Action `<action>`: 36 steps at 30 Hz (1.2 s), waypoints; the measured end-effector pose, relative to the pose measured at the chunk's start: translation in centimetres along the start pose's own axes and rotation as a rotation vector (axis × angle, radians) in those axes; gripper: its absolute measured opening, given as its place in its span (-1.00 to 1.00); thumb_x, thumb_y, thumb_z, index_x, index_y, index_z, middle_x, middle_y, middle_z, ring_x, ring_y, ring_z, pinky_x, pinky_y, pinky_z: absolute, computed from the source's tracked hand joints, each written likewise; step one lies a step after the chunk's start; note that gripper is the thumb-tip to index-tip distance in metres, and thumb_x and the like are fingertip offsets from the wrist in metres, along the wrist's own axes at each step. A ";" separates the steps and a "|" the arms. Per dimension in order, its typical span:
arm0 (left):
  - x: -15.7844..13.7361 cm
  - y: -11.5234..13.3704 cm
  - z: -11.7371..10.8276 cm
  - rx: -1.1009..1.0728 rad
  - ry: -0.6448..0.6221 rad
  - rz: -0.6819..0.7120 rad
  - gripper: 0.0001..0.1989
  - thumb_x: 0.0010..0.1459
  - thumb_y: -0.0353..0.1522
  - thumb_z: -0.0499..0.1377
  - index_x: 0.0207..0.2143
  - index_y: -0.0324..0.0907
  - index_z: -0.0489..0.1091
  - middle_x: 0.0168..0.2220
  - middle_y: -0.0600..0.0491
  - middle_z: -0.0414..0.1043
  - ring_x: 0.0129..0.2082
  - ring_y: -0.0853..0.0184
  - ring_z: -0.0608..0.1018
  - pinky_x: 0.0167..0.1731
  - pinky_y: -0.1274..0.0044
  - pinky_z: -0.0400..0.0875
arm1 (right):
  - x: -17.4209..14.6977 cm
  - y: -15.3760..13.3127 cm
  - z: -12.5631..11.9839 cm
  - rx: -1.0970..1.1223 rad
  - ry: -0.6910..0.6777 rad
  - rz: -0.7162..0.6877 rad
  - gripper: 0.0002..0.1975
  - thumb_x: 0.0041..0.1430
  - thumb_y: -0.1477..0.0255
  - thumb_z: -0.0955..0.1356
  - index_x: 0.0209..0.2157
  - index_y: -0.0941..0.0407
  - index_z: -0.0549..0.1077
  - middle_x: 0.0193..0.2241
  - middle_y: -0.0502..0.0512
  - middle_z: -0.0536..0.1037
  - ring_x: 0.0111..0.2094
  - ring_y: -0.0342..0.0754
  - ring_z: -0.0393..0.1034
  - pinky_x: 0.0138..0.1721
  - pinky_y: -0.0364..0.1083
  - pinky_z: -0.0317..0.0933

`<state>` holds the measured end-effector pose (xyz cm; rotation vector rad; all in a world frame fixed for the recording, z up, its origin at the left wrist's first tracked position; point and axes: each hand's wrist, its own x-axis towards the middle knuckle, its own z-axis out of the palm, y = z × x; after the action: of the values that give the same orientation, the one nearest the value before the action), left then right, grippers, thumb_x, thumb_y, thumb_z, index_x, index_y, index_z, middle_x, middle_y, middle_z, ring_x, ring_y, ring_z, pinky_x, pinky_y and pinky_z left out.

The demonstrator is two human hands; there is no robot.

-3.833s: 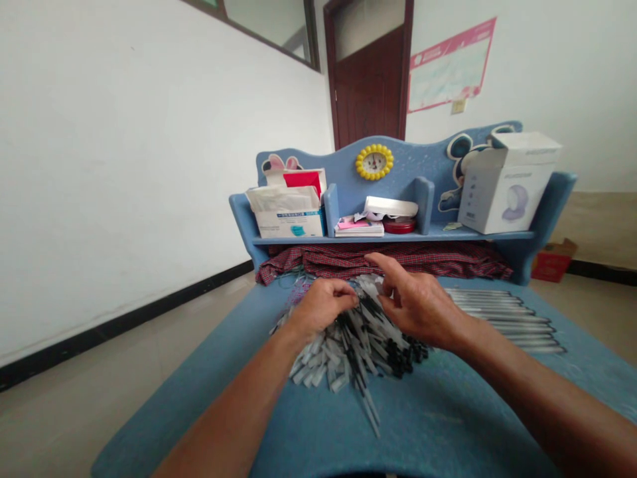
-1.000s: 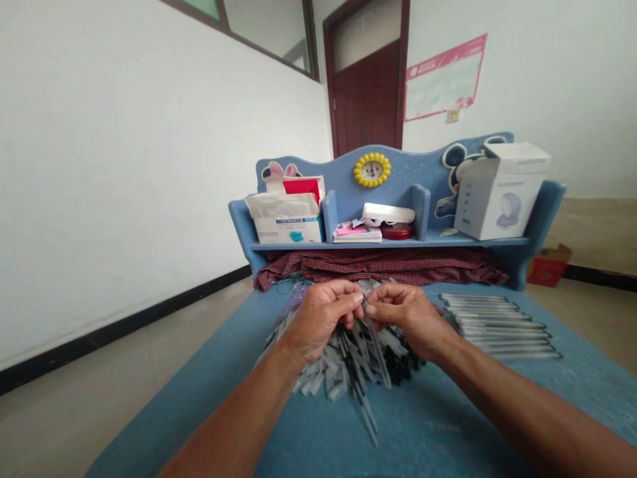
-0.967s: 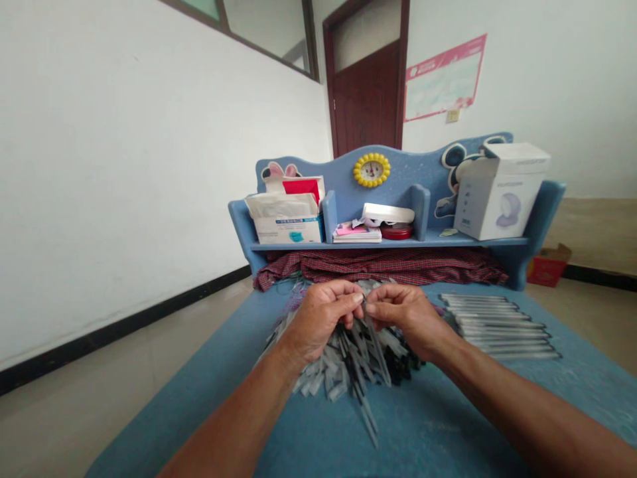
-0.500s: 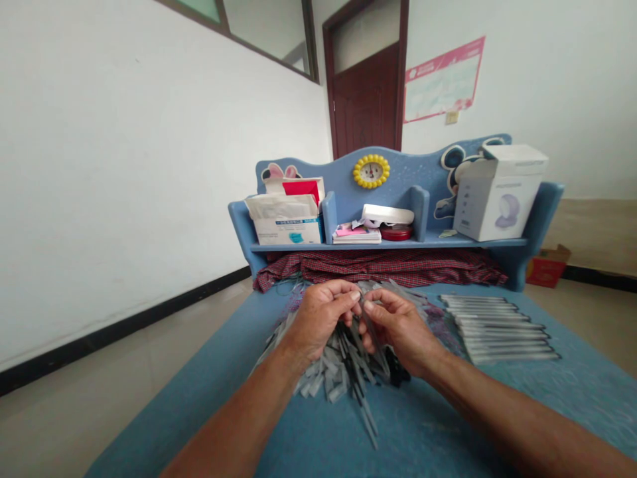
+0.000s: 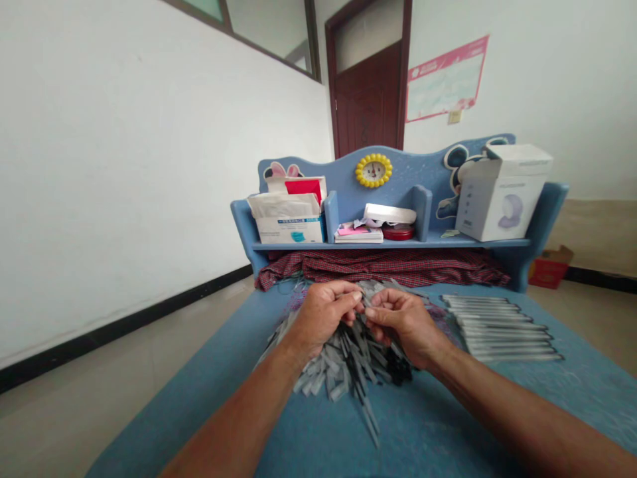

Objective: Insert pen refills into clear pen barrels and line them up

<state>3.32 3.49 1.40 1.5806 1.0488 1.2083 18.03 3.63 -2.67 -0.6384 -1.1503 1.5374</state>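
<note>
While the left hand (image 5: 326,315) and right hand (image 5: 404,323) nearly meet over a loose pile of tubes (image 5: 329,373), both seemingly pinching one thin piece (image 5: 365,303), slim rods (image 5: 502,329) rowed at right, blue table (image 5: 418,431) beneath.

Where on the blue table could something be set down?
The table shows bare patches: between left forearm and right forearm, nearer than the loose pile; left of the left forearm; and right of the right forearm, nearer than the tube row. Crowded: the middle beneath left hand and right hand.
</note>
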 end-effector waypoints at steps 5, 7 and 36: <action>0.0 0.0 -0.2 -0.008 0.012 0.011 -0.85 -0.09 -0.34 0.28 -0.48 -0.28 0.49 -0.62 0.11 0.40 -0.68 0.52 0.33 -0.64 0.64 0.18 | 0.0 -0.1 -0.1 -0.047 -0.012 -0.021 -0.74 -0.14 0.33 0.49 -0.54 0.16 0.39 -0.66 -0.05 0.47 -0.73 -0.26 0.24 -0.73 -0.26 0.06; 0.1 0.0 -0.3 -0.032 0.000 -0.002 -0.86 -0.11 -0.35 0.28 -0.50 -0.28 0.48 -0.62 0.11 0.40 -0.68 0.52 0.34 -0.64 0.64 0.18 | 0.0 0.0 -0.1 -0.072 -0.030 -0.028 -0.75 -0.10 0.31 0.47 -0.54 0.17 0.40 -0.65 -0.04 0.48 -0.73 -0.26 0.24 -0.73 -0.26 0.08; 0.3 0.7 -2.1 0.049 -0.173 -0.062 -0.82 -0.10 -0.38 0.26 -0.39 -0.29 0.51 -0.58 0.07 0.45 -0.64 0.49 0.36 -0.60 0.62 0.21 | -0.3 0.6 0.1 -0.102 -0.200 0.034 -0.69 0.05 0.18 0.37 -0.47 0.18 0.40 -0.65 -0.02 0.49 -0.75 -0.24 0.26 -0.71 -0.24 0.07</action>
<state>1.41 3.86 2.44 1.6461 1.0148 0.9920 17.82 3.32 -3.27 -0.5843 -1.3823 1.6067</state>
